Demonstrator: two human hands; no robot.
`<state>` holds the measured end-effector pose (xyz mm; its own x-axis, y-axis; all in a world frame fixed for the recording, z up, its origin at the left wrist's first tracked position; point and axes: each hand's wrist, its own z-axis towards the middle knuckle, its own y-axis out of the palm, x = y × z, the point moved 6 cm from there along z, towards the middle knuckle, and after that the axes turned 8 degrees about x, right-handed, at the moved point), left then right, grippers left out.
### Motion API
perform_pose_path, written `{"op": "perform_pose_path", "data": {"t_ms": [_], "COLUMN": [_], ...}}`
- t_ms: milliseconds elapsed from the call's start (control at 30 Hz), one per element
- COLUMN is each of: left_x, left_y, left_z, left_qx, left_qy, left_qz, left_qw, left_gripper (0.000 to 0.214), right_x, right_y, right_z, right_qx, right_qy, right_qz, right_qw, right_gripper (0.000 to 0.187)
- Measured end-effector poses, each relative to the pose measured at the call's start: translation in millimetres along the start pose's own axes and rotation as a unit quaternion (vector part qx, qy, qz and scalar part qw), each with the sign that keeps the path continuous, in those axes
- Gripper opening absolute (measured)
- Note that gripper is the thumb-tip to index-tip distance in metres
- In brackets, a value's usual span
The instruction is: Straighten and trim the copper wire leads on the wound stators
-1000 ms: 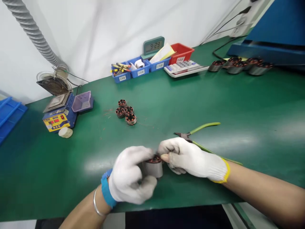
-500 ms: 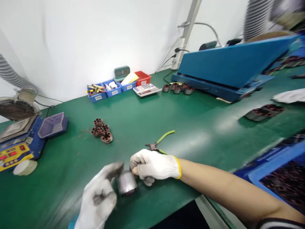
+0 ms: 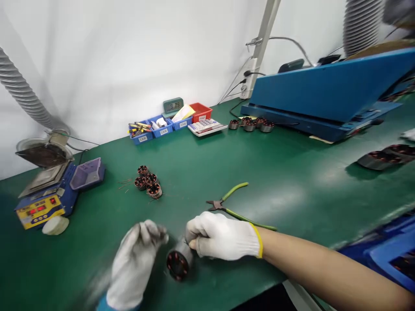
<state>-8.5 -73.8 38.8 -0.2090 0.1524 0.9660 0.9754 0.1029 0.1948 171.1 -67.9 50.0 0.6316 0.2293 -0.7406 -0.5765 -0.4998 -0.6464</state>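
My right hand, in a white glove with a yellow cuff, is closed at the back end of a motor stator. The stator is a grey metal cylinder, tilted so its open end with copper windings faces me. To its left, my gloved left hand is apart from it, the fingertips pinched together and blurred; whatever they may hold cannot be made out. Green-handled cutting pliers lie just beyond my right hand, one handle running behind the wrist. Several smaller wound stators stand grouped farther left, with loose wire clippings beside them.
At left stand a blue machine with a yellow panel, a purple tray and a white round piece. Small bins and a calculator line the back. A large blue stand and a blue crate are at right.
The stator has tipped so its wound end now faces me. My left hand has come away from it and its fingers have pinched together. The view has shifted, showing more of the pliers.
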Motion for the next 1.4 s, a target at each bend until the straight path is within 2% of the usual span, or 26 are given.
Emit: {"op": "perform_pose_path", "data": {"t_ms": [33, 67, 133, 167, 200, 233, 300, 367, 433, 500, 567, 600, 633, 667, 733, 767, 867, 933, 1000, 1067, 1133, 1200, 1233, 1300, 1367, 1400], "left_x": [-1, -4, -14, -17, -19, -17, -9, -4, -6, -9, -11, -11, -11, -11, -12, -12, -13, -11, -7, 0, 12, 21, 21, 12, -2, -8], "left_y": [2.0, 9.1, 28.3, 34.1, 37.2, 37.6, 33.5, 28.2, 26.8, 27.5, 26.2, 24.6, 23.0, 21.7, 21.1, 21.4, 23.0, 23.2, 21.4, 17.0, 10.1, 1.7, -0.1, 4.9, 17.3, 23.0], "left_z": [1, 0, -9, -13, -14, -13, -9, -10, -12, -12, -9, -6, -4, -2, -1, -1, -3, -3, -3, -1, 4, 8, 8, 5, 1, -1], "left_qx": [-0.012, -0.064, -0.218, -0.262, -0.276, -0.256, -0.163, -0.077, -0.063, -0.103, -0.136, -0.139, -0.135, -0.13, -0.127, -0.127, -0.137, -0.157, -0.189, -0.209, -0.166, -0.055, 0.001, 0.062, 0.049, 0.036], "left_qy": [-0.004, -0.024, -0.069, -0.061, -0.036, 0.025, 0.18, 0.315, 0.39, 0.424, 0.418, 0.408, 0.398, 0.393, 0.391, 0.392, 0.388, 0.377, 0.356, 0.327, 0.305, 0.278, 0.26, 0.211, 0.174, 0.172], "left_qz": [0.015, 0.056, 0.17, 0.216, 0.26, 0.304, 0.386, 0.456, 0.502, 0.515, 0.514, 0.516, 0.518, 0.521, 0.525, 0.527, 0.537, 0.547, 0.546, 0.512, 0.437, 0.377, 0.374, 0.429, 0.501, 0.522], "left_qw": [1.0, 0.996, 0.959, 0.939, 0.925, 0.917, 0.89, 0.829, 0.769, 0.738, 0.737, 0.741, 0.745, 0.747, 0.745, 0.743, 0.736, 0.731, 0.734, 0.766, 0.83, 0.882, 0.89, 0.876, 0.847, 0.834], "left_gripper": [0.04, 0.03, 0.019, 0.015, 0.011, 0.01, 0.013, 0.016, 0.018, 0.019, 0.018, 0.016, 0.015, 0.015, 0.014, 0.013, 0.009, 0.009, 0.015, 0.027, 0.032, 0.024, 0.025, 0.048, 0.07, 0.074], "right_x": [-1, -3, -6, -8, -9, -10, -10, -7, -2, 7, 19, 25, 30, 33, 26, 17, -4, -8, -9, -8, 0, 16, 24, 31, 30, 28], "right_y": [3, 5, 10, 12, 14, 15, 17, 20, 23, 20, 7, -3, -11, -18, -21, -14, 24, 44, 50, 40, 17, -4, -9, -8, 3, 8], "right_z": [-1, -2, -5, -7, -10, -12, -14, -13, -9, -5, -3, -3, -3, -4, -6, -6, -6, -10, -16, -20, -16, -4, 2, 13, 22, 25], "right_qx": [0.004, 0.015, 0.055, 0.084, 0.117, 0.157, 0.222, 0.253, 0.244, 0.213, 0.209, 0.226, 0.25, 0.276, 0.306, 0.298, 0.231, 0.192, 0.163, 0.137, 0.157, 0.215, 0.236, 0.227, 0.175, 0.152], "right_qy": [-0.02, -0.047, -0.125, -0.172, -0.216, -0.255, -0.294, -0.294, -0.274, -0.237, -0.17, -0.134, -0.104, -0.088, -0.118, -0.158, -0.265, -0.292, -0.313, -0.326, -0.267, -0.136, -0.071, 0.0, 0.002, -0.008], "right_qz": [-0.01, -0.027, -0.079, -0.114, -0.158, -0.212, -0.318, -0.392, -0.415, -0.369, -0.242, -0.162, -0.094, -0.053, -0.078, -0.135, -0.325, -0.386, -0.36, -0.252, -0.118, -0.045, -0.037, -0.051, -0.067, -0.068], "right_qw": [1.0, 0.998, 0.987, 0.975, 0.956, 0.93, 0.873, 0.834, 0.832, 0.873, 0.932, 0.951, 0.958, 0.955, 0.942, 0.932, 0.878, 0.854, 0.864, 0.901, 0.944, 0.966, 0.968, 0.972, 0.982, 0.986], "right_gripper": [0.014, 0.014, 0.015, 0.016, 0.017, 0.018, 0.02, 0.02, 0.019, 0.013, 0.013, 0.022, 0.032, 0.041, 0.048, 0.042, 0.001, 0.016, 0.014, 0.008, 0.022, 0.031, 0.035, 0.043, 0.032, 0.025]}}
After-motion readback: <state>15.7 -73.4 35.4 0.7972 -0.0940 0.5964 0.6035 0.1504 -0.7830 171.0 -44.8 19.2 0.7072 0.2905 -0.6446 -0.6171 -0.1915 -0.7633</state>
